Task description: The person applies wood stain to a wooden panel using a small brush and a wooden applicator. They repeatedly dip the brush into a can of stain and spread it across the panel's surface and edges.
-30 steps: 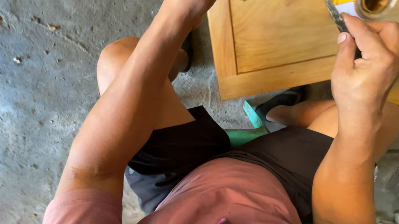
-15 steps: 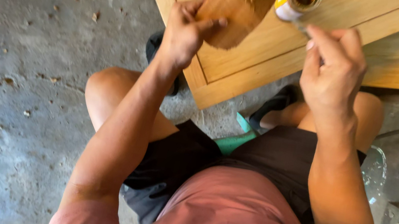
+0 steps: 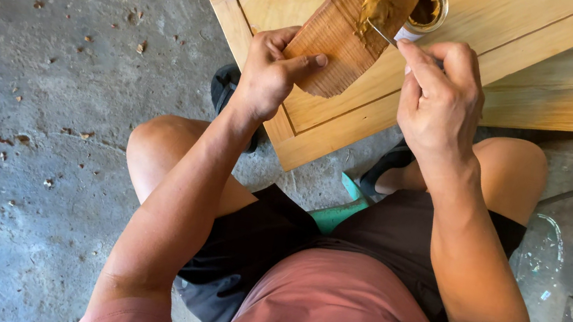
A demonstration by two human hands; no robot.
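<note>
Above the wooden panel, an open tin holds brown paste; left hand grips a wood block, right hand a thin tool.

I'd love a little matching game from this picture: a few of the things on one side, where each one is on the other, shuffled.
Things:
1. wood block
2. thin metal tool
3. small open tin
4. panelled door

Places:
a. lying flat on the concrete floor
b. held in the left hand
c. standing on the door, above the right hand
d. pinched in the right hand, tip in the brown paste on the block

Pairs: 1-b, 2-d, 3-c, 4-a
</note>
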